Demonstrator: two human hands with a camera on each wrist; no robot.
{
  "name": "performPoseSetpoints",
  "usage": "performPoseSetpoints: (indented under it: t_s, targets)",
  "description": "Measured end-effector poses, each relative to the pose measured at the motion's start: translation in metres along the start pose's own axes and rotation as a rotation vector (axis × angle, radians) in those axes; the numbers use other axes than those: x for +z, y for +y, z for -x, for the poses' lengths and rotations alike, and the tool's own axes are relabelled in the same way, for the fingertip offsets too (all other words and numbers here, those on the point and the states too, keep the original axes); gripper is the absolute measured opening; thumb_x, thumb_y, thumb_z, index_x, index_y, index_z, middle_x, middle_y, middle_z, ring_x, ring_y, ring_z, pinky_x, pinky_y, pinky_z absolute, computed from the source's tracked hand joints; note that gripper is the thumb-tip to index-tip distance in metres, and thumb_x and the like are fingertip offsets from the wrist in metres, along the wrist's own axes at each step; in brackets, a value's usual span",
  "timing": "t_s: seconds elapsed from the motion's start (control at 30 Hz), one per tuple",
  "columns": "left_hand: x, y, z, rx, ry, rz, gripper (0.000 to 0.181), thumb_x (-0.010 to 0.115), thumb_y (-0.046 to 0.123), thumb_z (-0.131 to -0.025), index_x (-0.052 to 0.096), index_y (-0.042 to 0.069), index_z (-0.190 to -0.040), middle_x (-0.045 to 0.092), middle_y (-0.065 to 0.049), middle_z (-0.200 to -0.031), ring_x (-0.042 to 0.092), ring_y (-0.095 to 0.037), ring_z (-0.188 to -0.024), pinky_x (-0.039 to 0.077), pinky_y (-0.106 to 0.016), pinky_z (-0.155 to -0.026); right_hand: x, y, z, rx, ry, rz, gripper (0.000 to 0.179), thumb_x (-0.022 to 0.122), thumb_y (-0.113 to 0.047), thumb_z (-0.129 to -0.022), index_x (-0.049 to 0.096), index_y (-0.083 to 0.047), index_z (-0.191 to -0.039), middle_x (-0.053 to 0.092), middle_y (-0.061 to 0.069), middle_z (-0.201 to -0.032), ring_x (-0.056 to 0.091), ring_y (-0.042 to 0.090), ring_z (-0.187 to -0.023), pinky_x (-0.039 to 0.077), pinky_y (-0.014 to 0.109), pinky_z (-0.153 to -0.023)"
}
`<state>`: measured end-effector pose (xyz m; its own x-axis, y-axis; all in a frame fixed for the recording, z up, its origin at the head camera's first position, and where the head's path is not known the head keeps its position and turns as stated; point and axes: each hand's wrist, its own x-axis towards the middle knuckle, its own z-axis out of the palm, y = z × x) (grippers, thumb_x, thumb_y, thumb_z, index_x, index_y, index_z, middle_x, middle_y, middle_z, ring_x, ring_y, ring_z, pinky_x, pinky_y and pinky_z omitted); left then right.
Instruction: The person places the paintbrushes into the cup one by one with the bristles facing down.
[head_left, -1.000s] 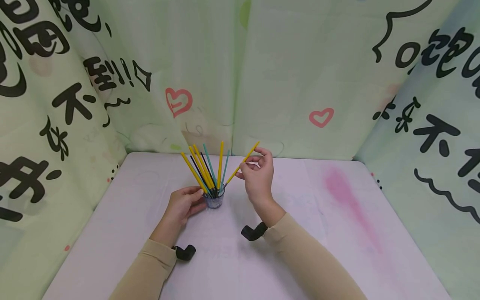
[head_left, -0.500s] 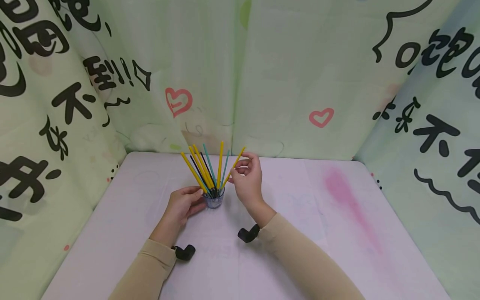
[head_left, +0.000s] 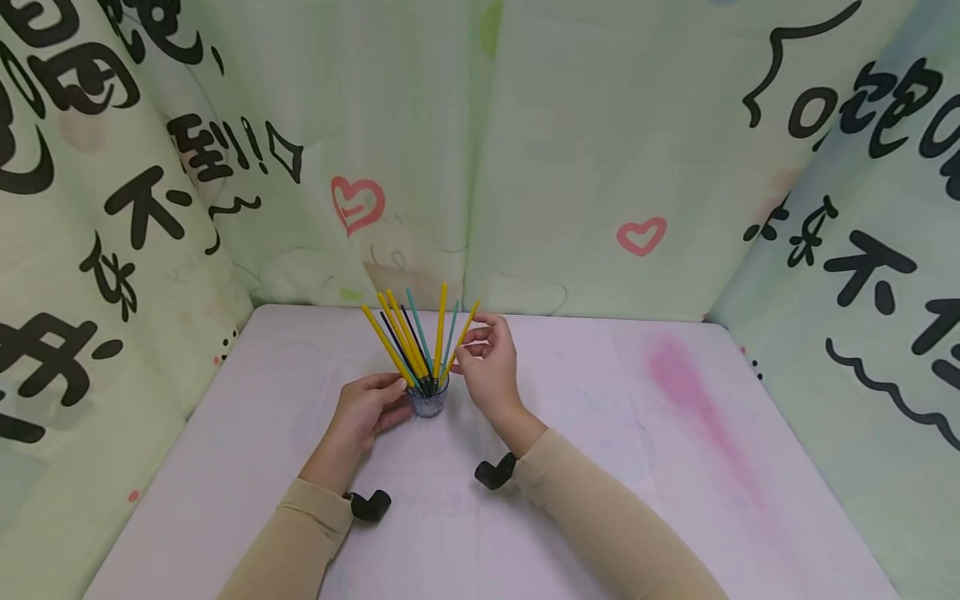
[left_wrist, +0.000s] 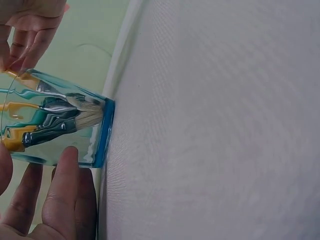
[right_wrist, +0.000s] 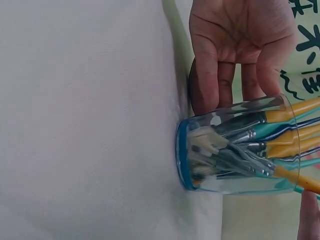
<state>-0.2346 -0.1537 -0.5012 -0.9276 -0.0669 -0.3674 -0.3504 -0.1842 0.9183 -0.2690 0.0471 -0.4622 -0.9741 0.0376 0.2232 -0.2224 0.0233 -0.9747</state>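
Observation:
A small clear glass (head_left: 428, 407) with a blue base stands upright on the table, holding several paintbrushes (head_left: 411, 337) with yellow, teal and dark handles, bristles down. My left hand (head_left: 371, 408) holds the glass from its left side, thumb by the rim and fingers lower along the wall. To the right of it, my right hand (head_left: 491, 371) pinches a yellow-handled paintbrush (head_left: 472, 314). That brush leans rightward, its bristle end inside the glass. In the right wrist view its yellow handle (right_wrist: 295, 179) crosses the rim, with a right fingertip (right_wrist: 308, 215) below it.
A pale pinkish cloth covers the table (head_left: 600, 467), with a pink stain (head_left: 693, 392) at the right. Light green curtains (head_left: 562, 150) with black lettering and red hearts enclose the back and both sides. Black wrist mounts (head_left: 495, 472) sit at both sleeve cuffs.
My right hand has moved left and slightly down with the yellow-handled paintbrush, which now stands steeper and deeper in the glass. My left hand stays on the glass.

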Motion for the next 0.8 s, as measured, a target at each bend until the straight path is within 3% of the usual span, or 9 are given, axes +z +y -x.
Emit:
performPoseSetpoints:
  t_s: [0.17,0.43,0.7,0.8]
  targets:
    - [0.001,0.000,0.000,-0.018,-0.001,-0.003,0.041,0.070,0.012,-0.105,0.065,-0.002,-0.143,0.065,-0.018,-0.137,0.070,-0.021,-0.109,0.068,-0.037,-0.094,-0.004,0.004,0.001,0.031,-0.051,0.028,0.051,0.067,0.011,-0.096,0.055,-0.011,-0.140,0.061,0.018,-0.108,0.063,0.021,-0.086,0.070,0.032,-0.075]
    - [0.001,0.003,0.001,-0.023,-0.002,-0.015,0.042,0.068,0.012,-0.106,0.063,-0.002,-0.146,0.061,-0.020,-0.143,0.068,-0.025,-0.118,0.067,-0.039,-0.096,-0.013,0.007,0.005,0.094,-0.103,0.088,0.053,0.068,0.008,-0.096,0.054,-0.007,-0.145,0.068,0.028,-0.121,0.072,0.044,-0.100,0.069,0.028,-0.077]
    - [0.001,0.003,0.003,-0.019,-0.011,-0.045,0.041,0.068,0.014,-0.107,0.063,-0.002,-0.145,0.062,-0.021,-0.143,0.066,-0.029,-0.123,0.066,-0.040,-0.099,-0.026,0.008,0.012,0.150,-0.169,0.163,0.058,0.068,0.002,-0.096,0.052,-0.009,-0.150,0.070,0.029,-0.129,0.075,0.037,-0.104,0.069,0.032,-0.081]
    - [0.002,0.004,0.005,-0.004,0.010,-0.089,0.040,0.069,0.015,-0.106,0.066,-0.001,-0.142,0.065,-0.019,-0.137,0.067,-0.029,-0.121,0.067,-0.040,-0.098,-0.031,0.007,0.015,0.150,-0.191,0.248,0.059,0.070,-0.002,-0.096,0.052,-0.012,-0.152,0.071,0.024,-0.132,0.074,0.031,-0.108,0.068,0.037,-0.088]
